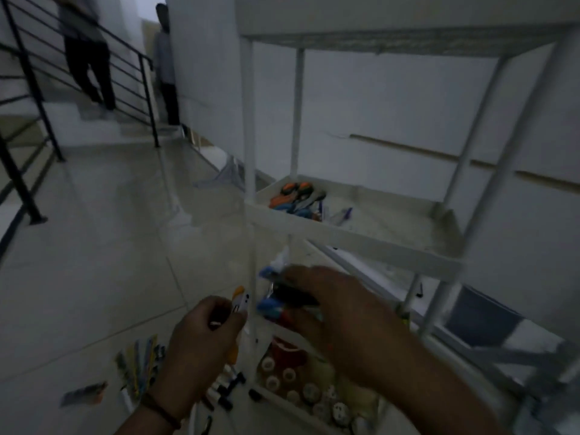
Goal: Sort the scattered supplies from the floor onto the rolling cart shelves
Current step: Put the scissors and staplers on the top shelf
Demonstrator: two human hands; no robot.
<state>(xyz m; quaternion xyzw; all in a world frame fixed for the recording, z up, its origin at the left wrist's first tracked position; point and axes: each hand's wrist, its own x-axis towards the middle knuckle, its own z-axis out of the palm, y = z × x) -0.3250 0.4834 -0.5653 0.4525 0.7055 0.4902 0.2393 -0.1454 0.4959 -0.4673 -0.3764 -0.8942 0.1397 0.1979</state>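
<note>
Head view, inspector's note: the rolling cart (354, 243) stands against the wall, white, three tiers visible. What sits where?

Assessor: The middle shelf (408, 221) carries a heap of orange and blue tools (298, 200) at its left end. The bottom shelf (317, 412) holds thread spools (301, 390). Loose supplies remain on the floor (94, 246): a fan of coloured strips (138, 368) and small dark pieces (226, 394) just beside the cart's near post.

Inspector: The hands?

Assessor: The right hand (339, 312) grips a mixed bundle of blue and dark items (282, 296), fingers curled over it, in front of the cart below the middle shelf. The left hand (204, 328) pinches an orange-and-white item (240, 304). The frame is dim and blurred; I cannot name the pieces.

Inspector: Recommendation for the step in hand?

Assessor: In my judgement, lift the bundle clear of the shelf's raised lip before releasing, and lay it beside like items. One hand at a time; a loose bundle may spill.
</note>
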